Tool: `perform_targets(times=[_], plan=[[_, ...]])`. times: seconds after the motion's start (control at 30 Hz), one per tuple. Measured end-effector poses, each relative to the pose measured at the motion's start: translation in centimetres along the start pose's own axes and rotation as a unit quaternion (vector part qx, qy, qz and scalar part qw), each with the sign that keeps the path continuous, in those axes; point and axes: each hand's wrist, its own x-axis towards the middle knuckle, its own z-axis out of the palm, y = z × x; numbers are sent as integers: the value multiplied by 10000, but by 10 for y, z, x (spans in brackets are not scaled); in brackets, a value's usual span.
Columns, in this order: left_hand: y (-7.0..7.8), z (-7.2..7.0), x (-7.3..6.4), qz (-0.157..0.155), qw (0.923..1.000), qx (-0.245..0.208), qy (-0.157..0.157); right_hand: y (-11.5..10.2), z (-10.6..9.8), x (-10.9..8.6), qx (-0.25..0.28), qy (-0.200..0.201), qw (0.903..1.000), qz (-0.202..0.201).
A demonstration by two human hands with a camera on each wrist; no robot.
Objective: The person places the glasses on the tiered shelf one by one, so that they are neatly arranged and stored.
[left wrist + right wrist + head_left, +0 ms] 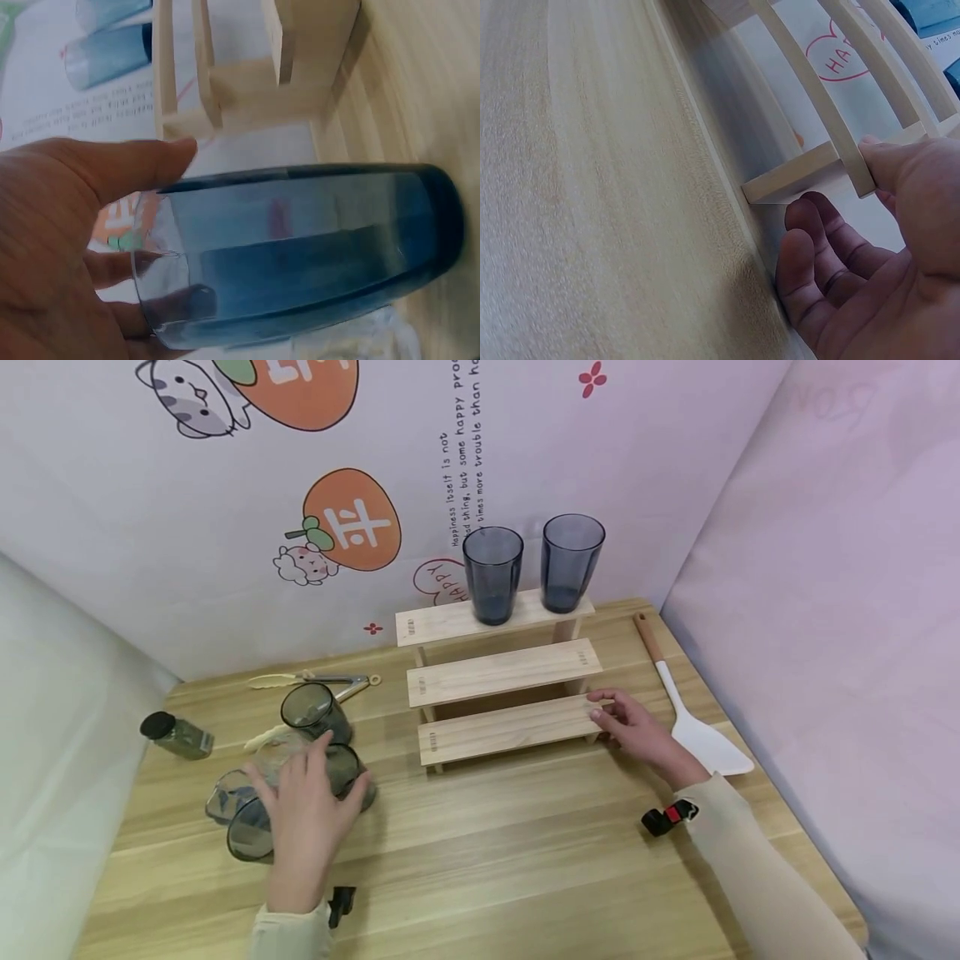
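My left hand [303, 810] reaches down over a grey-blue tinted drinking glass [322, 247], thumb on one side of its rim and fingers on the other. That glass stands upright on the table. Behind it is another tinted glass [311, 708], and a third one [251, 831] lies partly hidden by the hand. My right hand [637, 731] holds the right end of the lowest board of a three-tier wooden rack [510, 731]. In the right wrist view its lower fingers [799, 259] curl loosely beneath the board. Two dark blue glasses [492, 577] stand on the top tier.
A clear object [227, 797] lies among the left glasses. Tongs [337, 679] lie behind them, and a black-lidded jar [176, 735] is on its side at far left. A white spatula [708, 743] with a wooden handle lies right of the rack. Printed cloth hangs behind.
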Motion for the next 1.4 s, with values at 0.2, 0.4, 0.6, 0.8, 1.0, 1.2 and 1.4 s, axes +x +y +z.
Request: perform_targets(times=[0.2, 0.4, 0.6, 0.8, 1.0, 1.2, 1.4], plan=[[9, 20, -11, 569, 9904, -1040, 711, 0, 1, 1, -64, 3, 10000, 22], [16, 39, -18, 174, 9683, -2218, 1135, -1, 0, 0, -54, 46, 10000, -62], [21, 57, -22, -1485, 9056, -3785, 1207, 0, 0, 1, -148, 48, 9999, -47], [19, 63, -24, -2015, 8856, -4051, 1043, 2, 0, 1, -115, -42, 9999, 75], [12, 62, -23, -1801, 8872, -4121, 1033, 0, 0, 2, -120, -72, 9999, 77], [6, 66, -23, -1441, 8822, -4390, 906, -1, 1, 3, -135, -83, 9998, 77], [8, 70, -20, -1655, 8767, -4459, 722, -1, 0, 1, -160, -40, 9998, 72]])
